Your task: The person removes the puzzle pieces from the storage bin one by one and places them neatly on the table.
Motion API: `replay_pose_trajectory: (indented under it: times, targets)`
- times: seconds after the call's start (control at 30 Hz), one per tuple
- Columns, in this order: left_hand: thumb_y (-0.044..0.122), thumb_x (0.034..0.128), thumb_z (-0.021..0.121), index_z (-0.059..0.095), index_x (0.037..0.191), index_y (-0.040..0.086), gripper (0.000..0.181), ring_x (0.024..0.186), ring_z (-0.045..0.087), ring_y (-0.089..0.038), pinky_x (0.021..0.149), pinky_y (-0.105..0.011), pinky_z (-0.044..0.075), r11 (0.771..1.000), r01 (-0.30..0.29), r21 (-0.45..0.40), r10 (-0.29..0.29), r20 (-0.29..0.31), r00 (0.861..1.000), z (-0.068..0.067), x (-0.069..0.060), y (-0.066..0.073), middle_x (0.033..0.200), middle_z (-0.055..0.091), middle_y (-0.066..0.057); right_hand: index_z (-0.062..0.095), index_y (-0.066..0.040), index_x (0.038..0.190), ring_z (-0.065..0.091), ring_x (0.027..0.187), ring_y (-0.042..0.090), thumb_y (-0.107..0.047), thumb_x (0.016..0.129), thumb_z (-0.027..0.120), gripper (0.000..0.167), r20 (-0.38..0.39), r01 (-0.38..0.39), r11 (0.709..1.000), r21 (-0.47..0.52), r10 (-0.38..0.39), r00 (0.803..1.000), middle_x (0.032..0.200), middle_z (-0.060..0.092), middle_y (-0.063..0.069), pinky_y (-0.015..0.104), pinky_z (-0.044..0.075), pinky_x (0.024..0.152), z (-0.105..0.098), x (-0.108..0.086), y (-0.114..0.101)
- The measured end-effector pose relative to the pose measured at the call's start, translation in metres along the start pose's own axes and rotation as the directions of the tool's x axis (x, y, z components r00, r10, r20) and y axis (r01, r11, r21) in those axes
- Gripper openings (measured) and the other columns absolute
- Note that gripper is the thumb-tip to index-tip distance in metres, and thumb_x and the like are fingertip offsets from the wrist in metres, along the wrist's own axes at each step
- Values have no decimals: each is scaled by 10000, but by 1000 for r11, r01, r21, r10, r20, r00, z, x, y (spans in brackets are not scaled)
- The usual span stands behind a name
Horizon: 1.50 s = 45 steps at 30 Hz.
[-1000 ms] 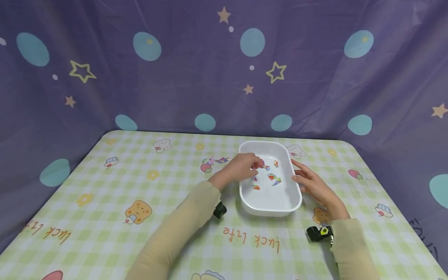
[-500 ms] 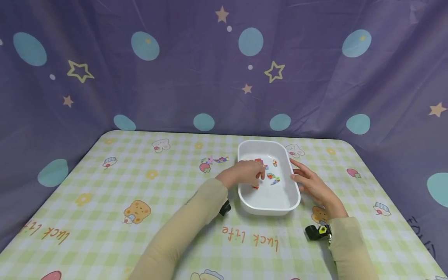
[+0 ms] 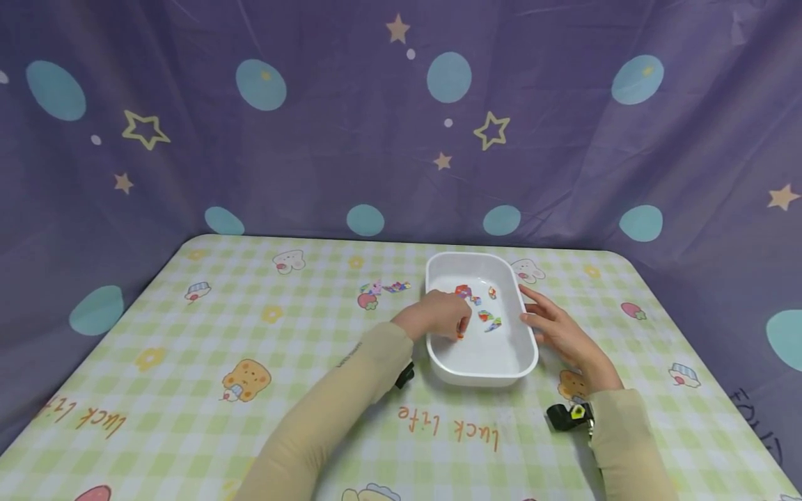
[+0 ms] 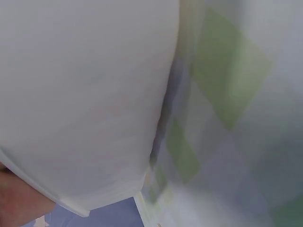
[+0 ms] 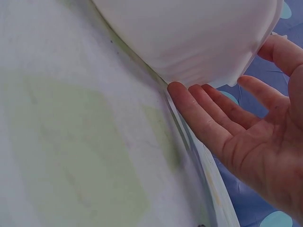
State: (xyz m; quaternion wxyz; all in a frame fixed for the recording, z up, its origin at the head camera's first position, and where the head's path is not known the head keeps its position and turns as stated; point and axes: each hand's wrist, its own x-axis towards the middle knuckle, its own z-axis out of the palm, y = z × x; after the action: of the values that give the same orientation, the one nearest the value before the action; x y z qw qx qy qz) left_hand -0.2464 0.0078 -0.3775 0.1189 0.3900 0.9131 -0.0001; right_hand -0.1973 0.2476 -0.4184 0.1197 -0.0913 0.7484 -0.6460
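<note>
My left hand (image 3: 443, 314) reaches over the near-left rim into a white plastic tray (image 3: 485, 358). Its fingers are curled downward, and a small orange-red piece (image 3: 460, 336) shows at the fingertips, apparently pinched; the fingertips are partly hidden. Several small multicoloured pieces (image 3: 485, 316) lie on the tray floor, among them a red one (image 3: 463, 291) toward the back. My right hand (image 3: 567, 339) rests against the tray's right side. In the right wrist view its fingers (image 5: 203, 116) are fairly straight, touching the outer wall low down, with the thumb near the rim.
On the checked tablecloth (image 3: 326, 390), left of the tray, lies a shiny multicoloured piece (image 3: 397, 287) beside a printed strawberry. Printed cartoon pictures and lettering cover the cloth. A purple curtain (image 3: 338, 139) hangs behind the table and along its sides.
My left hand has moved from the back-left pieces toward the front of the tray and down onto the orange-red piece. My right hand has stayed against the tray.
</note>
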Motion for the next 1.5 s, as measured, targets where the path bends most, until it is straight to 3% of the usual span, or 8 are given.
replay_pose_trajectory:
  times: [0.2,0.43,0.63,0.77,0.93,1.13,1.37,1.5]
  targets:
    - [202,746,708,634,822,221,108,762,537,-77,733,-256,407,1000,-17,8,18,-67,998,5,-2,-2,795,597,127,152,-179,1466,546,1022,79,-217,934,502,638,7,1,1000,-2,-1,1000,1345,341,241,310,499,809,1,2,2]
    - [233,760,694,638,829,207,92,749,544,-83,685,-260,423,999,-40,31,45,-164,985,9,-1,-3,780,594,102,157,-185,1466,550,1011,79,-221,933,505,638,-1,-5,1000,-2,5,1000,1330,357,222,305,503,799,1,1,3]
    - [196,763,690,623,847,203,107,728,498,-83,648,-241,391,998,-54,-39,45,-199,979,11,1,-4,776,533,85,148,-175,1467,554,1013,71,-202,936,496,635,7,-3,1000,6,3,1000,1366,312,267,309,503,799,1,1,4]
    - [144,765,668,637,890,188,136,753,484,-74,675,-208,388,989,-94,-118,60,-262,963,11,2,-7,847,523,65,152,-185,1466,555,1016,73,-214,934,502,638,5,-5,1000,8,5,1000,1376,304,266,314,503,800,1,1,5]
    - [80,786,622,649,926,140,154,790,519,-69,717,-168,409,961,-165,-221,81,-345,935,9,-1,-10,922,564,33,159,-216,1465,557,1021,72,-232,933,503,633,-11,-12,1000,-6,12,1000,1387,310,231,351,498,814,0,0,5]
    - [76,816,597,653,965,113,164,823,532,-84,733,-163,420,939,-216,-266,96,-401,911,5,-7,-18,930,579,20,155,-224,1465,556,1026,72,-231,936,496,630,-15,-10,1000,-12,10,1000,1393,309,226,375,493,823,-1,-1,5]
    - [126,848,614,647,1015,109,171,840,545,-104,746,-188,443,931,-204,-303,52,-443,895,2,-17,-30,941,573,16,154,-214,1466,558,1023,74,-224,938,494,629,-8,-4,1000,-9,4,1000,1389,304,230,338,501,810,-1,-1,3]
    - [145,845,625,647,984,120,143,826,543,-98,728,-195,445,933,-177,-315,5,-478,878,-1,-22,-37,908,569,13,145,-195,1467,555,1019,67,-217,941,487,628,-5,6,1000,-10,-6,1000,1392,290,255,318,501,807,-1,0,2]
